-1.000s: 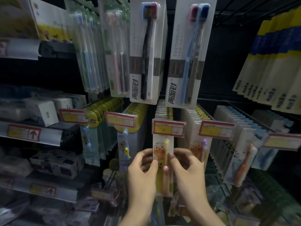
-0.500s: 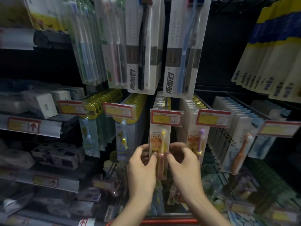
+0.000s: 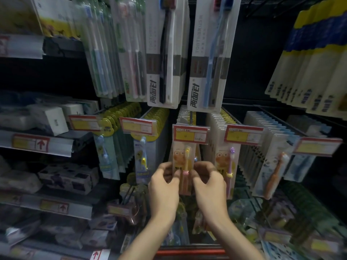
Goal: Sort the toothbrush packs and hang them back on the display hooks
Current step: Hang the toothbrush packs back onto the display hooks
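A children's toothbrush pack (image 3: 185, 160), with an orange cartoon face and a yellow-and-pink brush, hangs at the front of the middle display hook, under a red-and-yellow price tag (image 3: 190, 135). My left hand (image 3: 164, 186) pinches its left edge with thumb and fingers. My right hand (image 3: 210, 184) holds the right edge the same way. Several like packs hang behind it on the hook. The lower end of the pack is partly hidden by my fingers.
A matching pack with a purple brush (image 3: 228, 164) hangs just right; an orange-brush pack (image 3: 273, 175) further right. Blue-brush packs (image 3: 142, 160) hang left. Tall adult toothbrush packs (image 3: 165, 53) hang overhead. Boxed goods sit on the left shelves (image 3: 45, 145). A red rail (image 3: 189, 252) runs below.
Both hands stay on the pack at the middle hook. The view has drifted downward and the hands sit slightly lower on the pack.
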The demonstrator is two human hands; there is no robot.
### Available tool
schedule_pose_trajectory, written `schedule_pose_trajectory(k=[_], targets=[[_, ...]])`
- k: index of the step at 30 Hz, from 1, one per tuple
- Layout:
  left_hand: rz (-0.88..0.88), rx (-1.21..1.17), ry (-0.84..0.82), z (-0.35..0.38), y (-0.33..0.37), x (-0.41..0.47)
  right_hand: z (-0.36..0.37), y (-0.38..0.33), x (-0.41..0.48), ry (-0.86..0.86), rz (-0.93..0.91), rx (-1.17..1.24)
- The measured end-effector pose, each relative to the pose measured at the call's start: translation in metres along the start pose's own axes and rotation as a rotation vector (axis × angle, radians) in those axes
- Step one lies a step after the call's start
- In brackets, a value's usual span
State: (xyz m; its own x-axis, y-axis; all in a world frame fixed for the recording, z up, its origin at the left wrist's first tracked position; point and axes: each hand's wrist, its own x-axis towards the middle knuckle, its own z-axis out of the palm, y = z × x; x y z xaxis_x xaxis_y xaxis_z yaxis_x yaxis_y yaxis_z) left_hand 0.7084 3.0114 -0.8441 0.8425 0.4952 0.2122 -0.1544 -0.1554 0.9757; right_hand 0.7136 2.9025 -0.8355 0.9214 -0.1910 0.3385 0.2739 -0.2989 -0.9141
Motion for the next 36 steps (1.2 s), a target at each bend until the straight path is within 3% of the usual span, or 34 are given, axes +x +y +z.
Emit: schedule_pose_trajectory(k=[13, 23, 36], targets=[[0.014, -0.037, -0.017, -0.009, -0.003, -0.007, -0.008, -0.005, -0.016, 0.009, -0.031, 0.034], [0.094, 0.067, 0.016, -0.017, -0.001, -0.015, -0.011, -0.004, -0.028, 0.001, -0.097, -0.183], [0.113, 0.131, -0.101, -0.012, -0.002, -0.018, -0.019, -0.001, -0.029, -0.163, -0.042, -0.112]])
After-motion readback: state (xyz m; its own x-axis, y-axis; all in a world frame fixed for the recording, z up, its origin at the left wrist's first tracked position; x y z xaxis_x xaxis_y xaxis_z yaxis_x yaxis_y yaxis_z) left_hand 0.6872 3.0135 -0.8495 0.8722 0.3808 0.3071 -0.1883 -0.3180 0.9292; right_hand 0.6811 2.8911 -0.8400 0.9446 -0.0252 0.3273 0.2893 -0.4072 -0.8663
